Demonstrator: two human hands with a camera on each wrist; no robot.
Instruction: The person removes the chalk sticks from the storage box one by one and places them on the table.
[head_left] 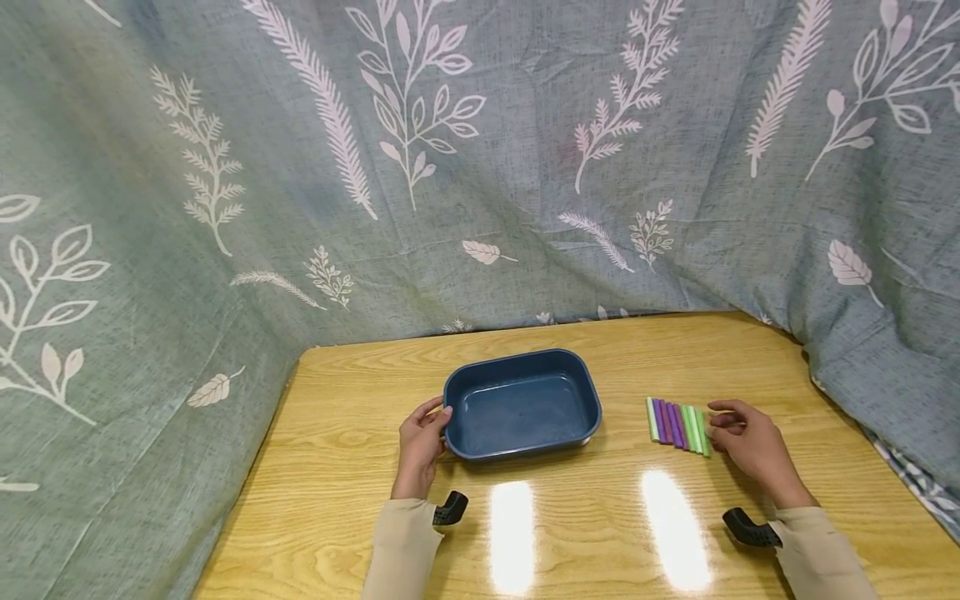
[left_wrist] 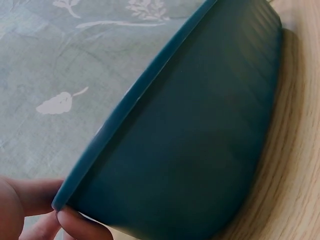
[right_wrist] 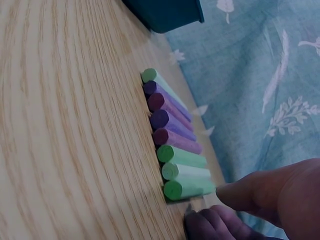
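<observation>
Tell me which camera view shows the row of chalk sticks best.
The right wrist view: the chalk sticks fill the frame, so you can count eight, green and purple, lying side by side with the right hand beside them. The head view shows them small, right of the blue tray. The left wrist view shows none.

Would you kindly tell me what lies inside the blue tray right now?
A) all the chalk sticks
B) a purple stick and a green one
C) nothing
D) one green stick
C: in the head view the blue tray shows only its bare bottom, while the green and purple chalk sticks lie in a row on the wooden table beside the right hand; the left hand holds the tray's rim.
</observation>
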